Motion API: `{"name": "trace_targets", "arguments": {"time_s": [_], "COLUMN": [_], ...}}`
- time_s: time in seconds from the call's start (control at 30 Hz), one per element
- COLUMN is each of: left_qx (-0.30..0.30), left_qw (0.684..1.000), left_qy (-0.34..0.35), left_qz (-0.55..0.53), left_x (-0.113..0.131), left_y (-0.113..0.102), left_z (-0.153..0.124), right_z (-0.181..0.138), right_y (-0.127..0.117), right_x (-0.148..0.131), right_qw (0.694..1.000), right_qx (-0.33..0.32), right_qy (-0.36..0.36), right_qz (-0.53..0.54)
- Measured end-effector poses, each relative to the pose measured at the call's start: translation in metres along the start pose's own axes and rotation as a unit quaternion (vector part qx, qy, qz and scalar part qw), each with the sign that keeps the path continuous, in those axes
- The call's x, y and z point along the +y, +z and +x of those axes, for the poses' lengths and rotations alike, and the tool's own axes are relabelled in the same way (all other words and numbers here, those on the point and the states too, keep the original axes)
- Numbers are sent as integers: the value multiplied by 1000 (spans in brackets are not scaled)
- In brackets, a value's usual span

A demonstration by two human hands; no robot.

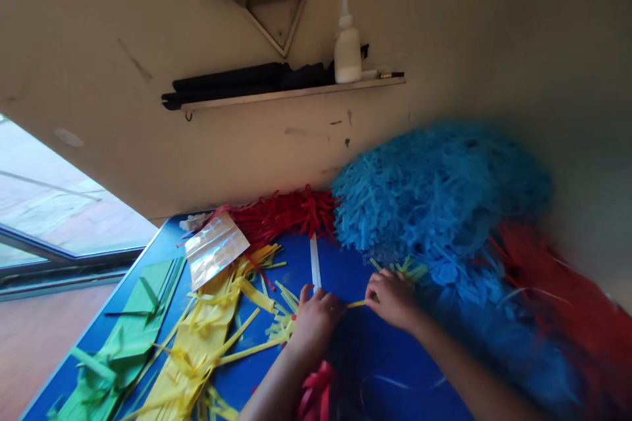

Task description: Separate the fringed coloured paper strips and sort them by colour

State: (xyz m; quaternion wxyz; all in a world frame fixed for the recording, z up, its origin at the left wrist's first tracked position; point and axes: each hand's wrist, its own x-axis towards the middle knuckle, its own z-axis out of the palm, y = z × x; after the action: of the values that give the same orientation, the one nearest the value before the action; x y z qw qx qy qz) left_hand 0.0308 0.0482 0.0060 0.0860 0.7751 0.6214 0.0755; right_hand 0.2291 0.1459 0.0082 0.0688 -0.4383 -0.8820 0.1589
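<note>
A thin yellow paper strip (356,304) is stretched between my two hands, low over the blue table (390,355). My left hand (316,322) is closed on one end, with a tuft of cut yellow fringe (282,323) sticking out on its left. On the other end, the fingers of my right hand (392,299) are pinched, and yellow-green fringe (412,270) shows just behind them. The fingertips partly hide what they grip. A white strip (315,263) lies beyond my left hand, and a red paper tuft (316,389) is below it.
Yellow paper strips (192,335) and green paper (133,322) lie on the left, near a shiny foil sheet (217,250). Red fringe (281,214) runs along the wall. Blue fringe (434,191) is heaped at right beside more red fringe (557,289). A shelf (296,93) holds a glue bottle (348,52).
</note>
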Motion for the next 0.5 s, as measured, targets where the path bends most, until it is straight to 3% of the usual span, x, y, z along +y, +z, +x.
{"name": "trace_targets", "arguments": {"time_s": [0.07, 0.23, 0.4, 0.5], "left_qx": [12, 29, 45, 70], "left_qw": [1000, 999, 997, 994], "left_qy": [6, 36, 16, -5], "left_qz": [5, 26, 64, 85], "left_x": [0, 3, 7, 11], "left_y": [5, 11, 19, 18], "left_z": [1, 1, -1, 1], "right_z": [-1, 0, 11, 15], "right_y": [-3, 17, 51, 50], "right_x": [-7, -16, -7, -10], "right_qw": [999, 974, 913, 877], "right_qx": [14, 14, 161, 233], "right_qy": [-31, -215, -350, -402], "right_qz": [-13, -78, -136, -122]}}
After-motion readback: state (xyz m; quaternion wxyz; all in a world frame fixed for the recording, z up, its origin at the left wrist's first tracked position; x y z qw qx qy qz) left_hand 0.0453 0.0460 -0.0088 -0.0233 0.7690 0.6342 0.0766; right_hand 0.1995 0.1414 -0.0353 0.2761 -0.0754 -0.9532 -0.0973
